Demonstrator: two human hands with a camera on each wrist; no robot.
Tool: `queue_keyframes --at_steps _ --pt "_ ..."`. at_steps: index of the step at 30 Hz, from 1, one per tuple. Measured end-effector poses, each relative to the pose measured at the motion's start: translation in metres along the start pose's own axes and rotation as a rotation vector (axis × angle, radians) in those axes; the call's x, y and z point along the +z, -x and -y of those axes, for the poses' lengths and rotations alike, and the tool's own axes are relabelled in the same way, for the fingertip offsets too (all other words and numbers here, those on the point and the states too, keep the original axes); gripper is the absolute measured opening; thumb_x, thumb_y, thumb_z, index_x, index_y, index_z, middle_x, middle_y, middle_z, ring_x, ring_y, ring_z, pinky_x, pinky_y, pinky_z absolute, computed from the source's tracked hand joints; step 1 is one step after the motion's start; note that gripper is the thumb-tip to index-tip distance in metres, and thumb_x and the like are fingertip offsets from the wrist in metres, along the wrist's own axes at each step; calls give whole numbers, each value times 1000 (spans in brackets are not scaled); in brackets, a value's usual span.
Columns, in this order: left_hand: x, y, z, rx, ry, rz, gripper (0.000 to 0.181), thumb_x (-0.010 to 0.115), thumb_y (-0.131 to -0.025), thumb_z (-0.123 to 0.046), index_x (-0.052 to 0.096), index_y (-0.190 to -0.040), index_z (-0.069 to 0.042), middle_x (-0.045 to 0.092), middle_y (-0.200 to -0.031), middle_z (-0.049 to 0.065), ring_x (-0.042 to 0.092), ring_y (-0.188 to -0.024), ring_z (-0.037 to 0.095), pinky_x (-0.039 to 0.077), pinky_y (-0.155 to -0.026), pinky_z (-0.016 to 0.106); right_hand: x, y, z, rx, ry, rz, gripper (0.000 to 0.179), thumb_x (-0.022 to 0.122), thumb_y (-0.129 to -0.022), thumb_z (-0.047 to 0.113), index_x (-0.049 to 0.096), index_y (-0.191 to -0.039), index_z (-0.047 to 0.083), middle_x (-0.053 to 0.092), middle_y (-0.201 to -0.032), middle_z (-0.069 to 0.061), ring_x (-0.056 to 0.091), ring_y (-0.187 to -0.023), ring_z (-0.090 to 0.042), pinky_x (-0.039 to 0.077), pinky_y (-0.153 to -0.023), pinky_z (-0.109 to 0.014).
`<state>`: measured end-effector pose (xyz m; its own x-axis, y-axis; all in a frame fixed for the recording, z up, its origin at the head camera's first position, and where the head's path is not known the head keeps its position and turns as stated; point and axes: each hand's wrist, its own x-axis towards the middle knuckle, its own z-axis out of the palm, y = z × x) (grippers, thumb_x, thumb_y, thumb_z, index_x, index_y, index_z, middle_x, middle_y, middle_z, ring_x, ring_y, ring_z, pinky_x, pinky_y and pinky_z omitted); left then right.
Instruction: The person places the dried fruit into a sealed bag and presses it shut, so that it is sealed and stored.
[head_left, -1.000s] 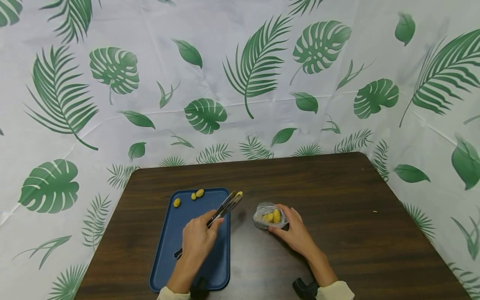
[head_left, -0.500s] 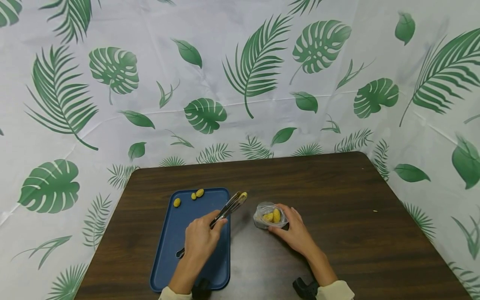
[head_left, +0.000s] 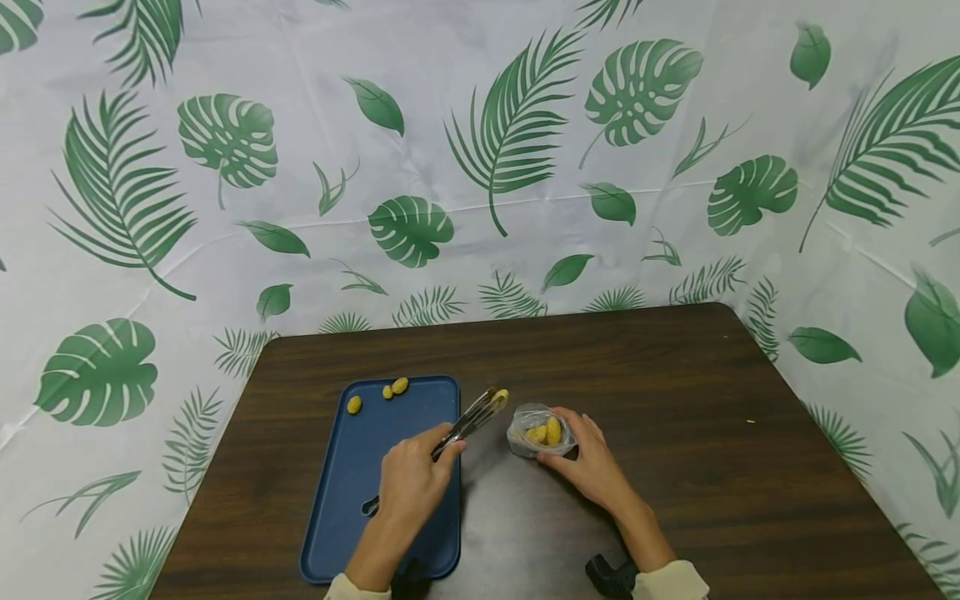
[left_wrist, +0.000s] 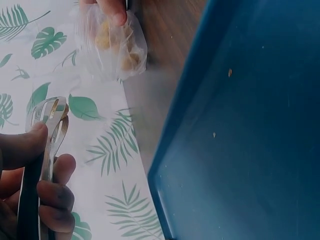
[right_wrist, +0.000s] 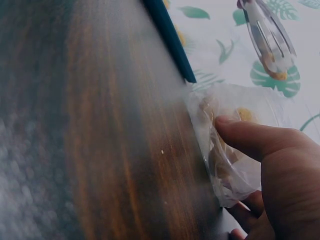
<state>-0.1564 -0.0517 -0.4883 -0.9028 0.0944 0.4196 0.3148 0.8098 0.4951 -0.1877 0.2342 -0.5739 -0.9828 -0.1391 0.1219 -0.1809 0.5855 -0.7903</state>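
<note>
My left hand [head_left: 411, 477] grips metal tongs [head_left: 476, 414] with dark handles, its thumb along the top arm. A small yellow lumpy piece [head_left: 502, 397] is caught between the tong tips, in the air just left of a clear plastic bag [head_left: 517, 442]. That bag stands on the table with its mouth upward, several similar yellow pieces [head_left: 552, 431] inside. My right hand [head_left: 592, 471] holds the bag from its right side; in the right wrist view the thumb presses the plastic and the other fingers go behind it. Below the left hand lies a blue tray [head_left: 341, 483].
Three yellow pieces [head_left: 354, 405] lie near the tray's far edge. Small crumbs [left_wrist: 230, 73] dot the tray in the left wrist view. A pale sliver [head_left: 751, 422] is on the brown wooden table [head_left: 675, 375] at right. A leaf-patterned sheet [head_left: 525, 250] hangs behind.
My left hand has carried the tongs and the yellow piece rightward, from over the tray's right edge toward the bag. The right hand and the bag have stayed in place.
</note>
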Motion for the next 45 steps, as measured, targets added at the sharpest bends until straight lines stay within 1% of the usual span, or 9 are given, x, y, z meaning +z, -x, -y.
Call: queue_keyframes --at_steps 2,5,9,11,16,19,30,37,45 --pt "1 1 -1 2 -11 1 31 81 -88 -32 80 -111 -11 81 -94 6 72 -65 17 56 -58 36 0 0 0 7 1 2 73 83 -87 42 50 -148 20 53 -154 -15 27 -152 -51 21 -117 -75" --pt "3 1 -4 5 -24 6 32 81 -88 -32 80 -112 -10 81 -99 8 77 -76 23 59 -64 42 0 0 -1 11 0 2 73 83 -87 42 49 -148 21 53 -154 -15 26 -152 -51 22 -116 -76" --pt "4 2 -6 -1 -10 30 32 81 -89 -32 80 -112 -10 81 -97 8 68 -61 14 53 -57 32 0 0 -1 0 -6 1 73 83 -87 41 49 -148 20 53 -153 -15 26 -152 -51 21 -117 -75" --pt "4 2 -8 1 -11 34 31 80 -89 -33 80 -112 -11 81 -96 7 66 -59 11 52 -56 30 0 1 0 -4 -7 -1 73 83 -87 41 50 -148 20 53 -153 -15 27 -152 -51 21 -117 -75" --pt "6 2 -10 21 -18 38 32 79 -90 -34 80 -112 -11 81 -99 8 76 -75 20 60 -66 40 0 2 0 -5 -9 -1 73 83 -87 41 49 -148 19 52 -154 -16 26 -152 -52 21 -116 -76" --pt "8 2 -12 26 -14 46 33 79 -90 -34 80 -113 -10 81 -101 8 78 -81 24 61 -69 43 0 2 0 -7 -4 -2 73 83 -87 41 49 -149 20 52 -154 -16 26 -152 -53 22 -115 -77" --pt "13 1 -20 51 -2 77 32 78 -91 -35 80 -113 -11 81 -102 6 77 -79 20 60 -67 39 0 2 0 -16 -17 -15 74 83 -86 44 49 -148 23 53 -153 -14 25 -152 -53 23 -113 -78" --pt "14 0 -24 56 13 90 33 78 -91 -34 80 -114 -11 81 -104 7 78 -83 22 61 -71 42 0 1 0 -52 -48 -30 74 85 -85 40 50 -148 24 58 -148 -10 38 -148 -43 19 -121 -68" --pt "16 -1 -26 61 22 112 33 77 -92 -35 80 -116 -12 81 -106 6 78 -86 23 61 -72 42 1 1 2 -41 -32 -43 73 83 -86 46 49 -148 29 56 -150 -6 49 -139 -38 39 -105 -69"
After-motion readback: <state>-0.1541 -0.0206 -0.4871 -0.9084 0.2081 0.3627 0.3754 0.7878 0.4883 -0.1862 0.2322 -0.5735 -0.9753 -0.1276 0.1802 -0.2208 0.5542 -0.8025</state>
